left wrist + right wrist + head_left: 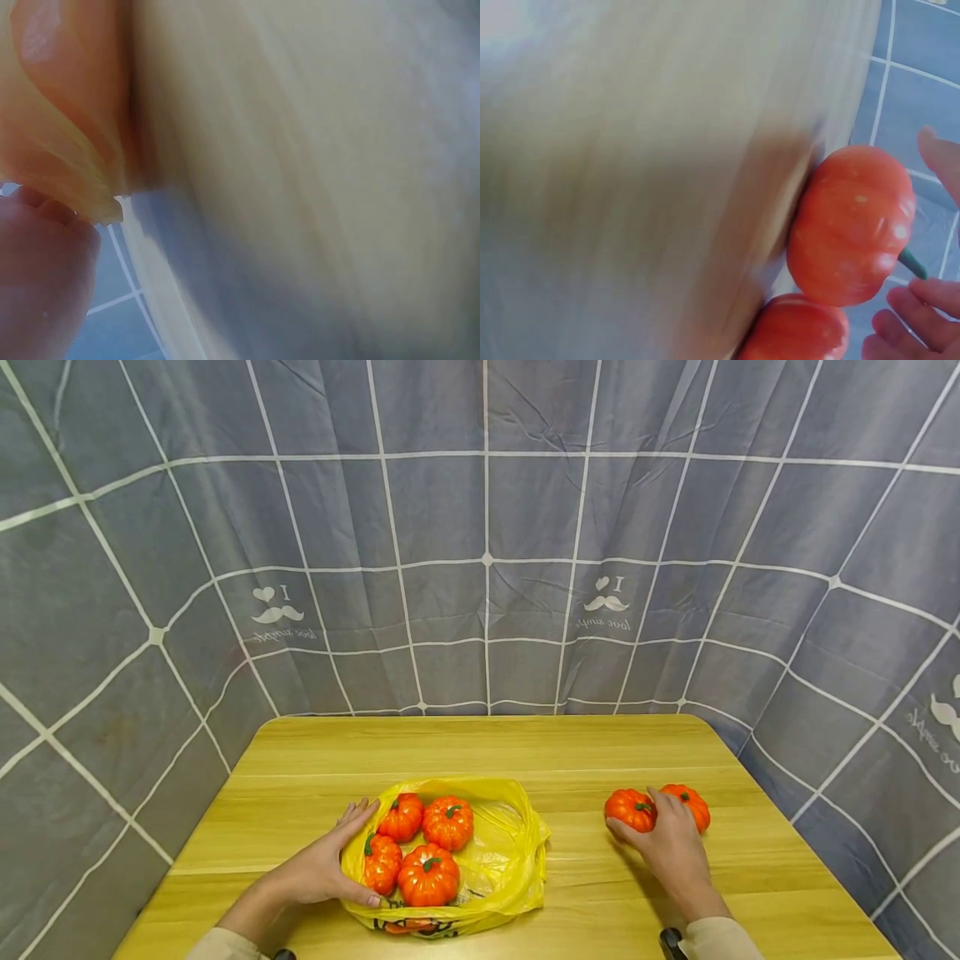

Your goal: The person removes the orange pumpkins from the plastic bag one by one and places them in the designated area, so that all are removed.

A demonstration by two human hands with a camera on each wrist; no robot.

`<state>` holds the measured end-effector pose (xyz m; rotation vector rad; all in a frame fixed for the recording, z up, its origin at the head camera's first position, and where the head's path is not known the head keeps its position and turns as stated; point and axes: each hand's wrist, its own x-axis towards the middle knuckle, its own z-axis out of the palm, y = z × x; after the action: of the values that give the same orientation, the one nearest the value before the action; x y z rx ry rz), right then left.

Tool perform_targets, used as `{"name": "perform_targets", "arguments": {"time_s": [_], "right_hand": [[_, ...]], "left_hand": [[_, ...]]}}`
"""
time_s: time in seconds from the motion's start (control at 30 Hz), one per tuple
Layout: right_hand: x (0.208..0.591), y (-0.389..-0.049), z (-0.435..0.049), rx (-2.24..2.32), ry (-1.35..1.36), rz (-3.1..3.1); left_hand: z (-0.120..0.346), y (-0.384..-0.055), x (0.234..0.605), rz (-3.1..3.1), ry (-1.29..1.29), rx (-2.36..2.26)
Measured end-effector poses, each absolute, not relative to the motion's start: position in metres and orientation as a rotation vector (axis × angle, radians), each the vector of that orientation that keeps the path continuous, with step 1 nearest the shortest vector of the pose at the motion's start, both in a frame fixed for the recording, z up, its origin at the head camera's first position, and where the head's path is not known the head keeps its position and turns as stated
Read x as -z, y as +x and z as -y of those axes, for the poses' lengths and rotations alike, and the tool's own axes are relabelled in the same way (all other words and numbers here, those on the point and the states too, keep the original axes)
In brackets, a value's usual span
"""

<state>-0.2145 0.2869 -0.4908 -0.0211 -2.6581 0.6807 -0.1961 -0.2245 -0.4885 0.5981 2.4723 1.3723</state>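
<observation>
“love simple” (604,624) is printed backwards mid-frame. Below, plastic bag (512,860) and pumpkin (628,809) are flanked, ungripped, by left hand (322,864) and right hand (670,843).

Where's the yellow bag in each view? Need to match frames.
Head: bag at the bottom, just left of centre, with the left hand at its left side.
Left wrist: top left corner, partly cut off by the frame, orange showing through; the hand is just below it.
Right wrist: not in it.
Shared landmark: the white-lined curtain, partly visible in all three.
</observation>
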Motion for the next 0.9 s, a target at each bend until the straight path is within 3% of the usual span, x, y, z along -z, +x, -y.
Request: {"name": "perform_targets", "arguments": {"time_s": [0.9], "right_hand": [[0.469,-0.214,-0.237,-0.849,0.179,2.624]], "left_hand": [[0.227,-0.197,0.484,-2.404,0.649,-1.374]]}}
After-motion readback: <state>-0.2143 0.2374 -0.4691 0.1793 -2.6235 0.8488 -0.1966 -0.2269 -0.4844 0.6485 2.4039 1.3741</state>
